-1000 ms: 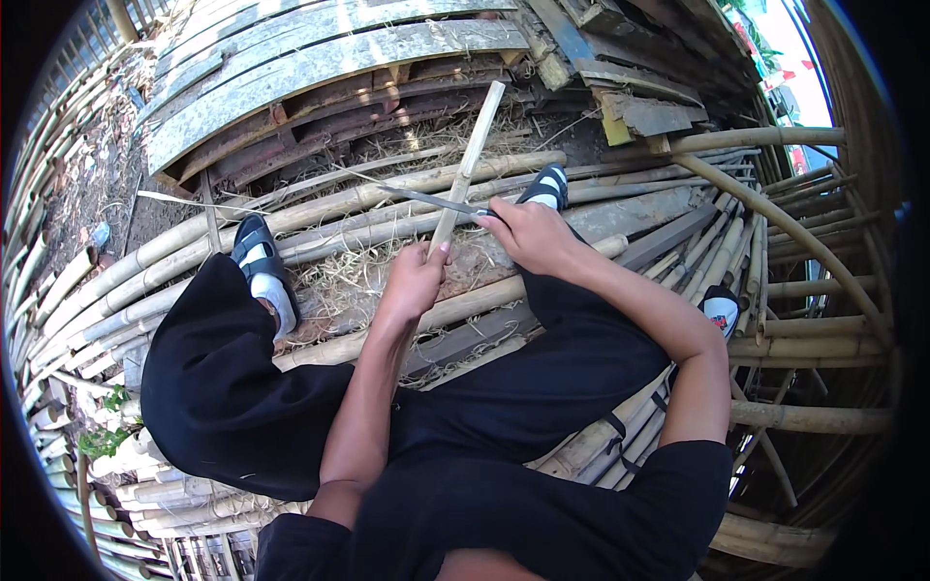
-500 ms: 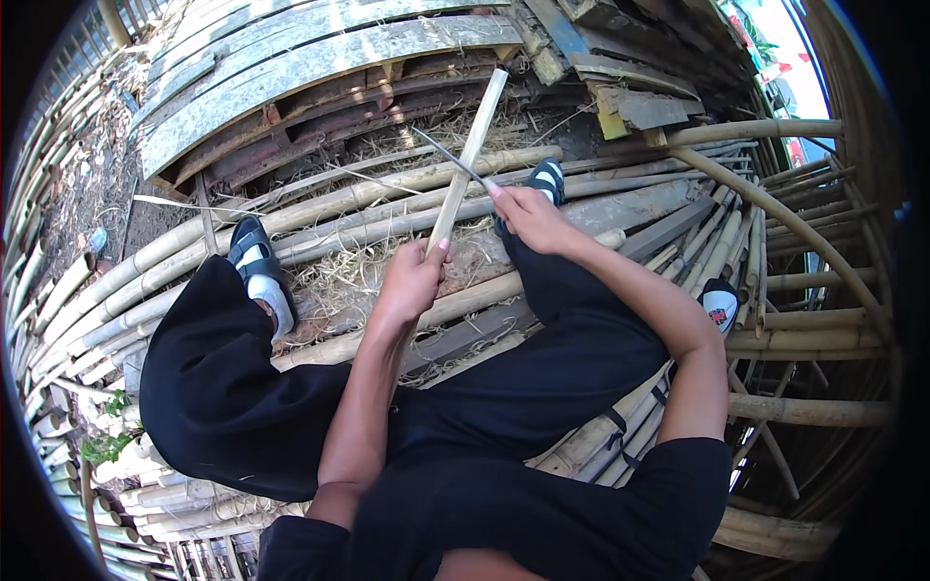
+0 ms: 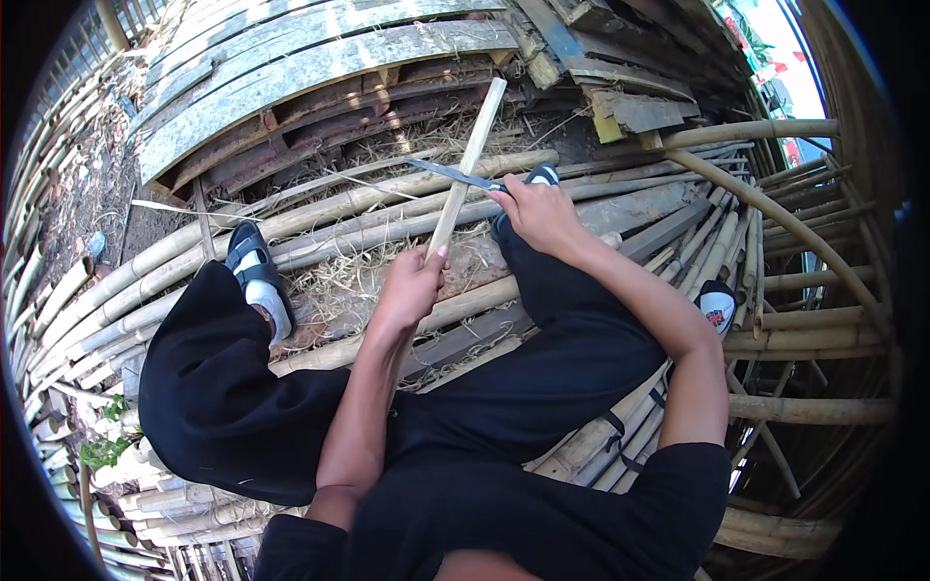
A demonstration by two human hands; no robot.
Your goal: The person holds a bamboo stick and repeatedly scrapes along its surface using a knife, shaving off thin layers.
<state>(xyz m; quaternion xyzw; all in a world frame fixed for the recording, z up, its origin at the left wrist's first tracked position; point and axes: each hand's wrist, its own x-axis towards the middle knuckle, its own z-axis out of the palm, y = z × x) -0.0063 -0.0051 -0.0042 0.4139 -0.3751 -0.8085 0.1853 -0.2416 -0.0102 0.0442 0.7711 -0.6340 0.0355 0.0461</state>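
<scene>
The left hand (image 3: pixel 412 289) is closed around the lower end of a pale bamboo strip (image 3: pixel 467 165) that rises away from it, while the right hand (image 3: pixel 542 215), just beside and above it, is wrapped tight on a knife (image 3: pixel 453 174) whose blade crosses the strip above the left fist.

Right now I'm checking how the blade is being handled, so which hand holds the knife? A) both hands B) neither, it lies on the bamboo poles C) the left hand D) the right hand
D: the right hand grips the knife, blade laid across the bamboo strip, which the left hand holds upright.
</scene>
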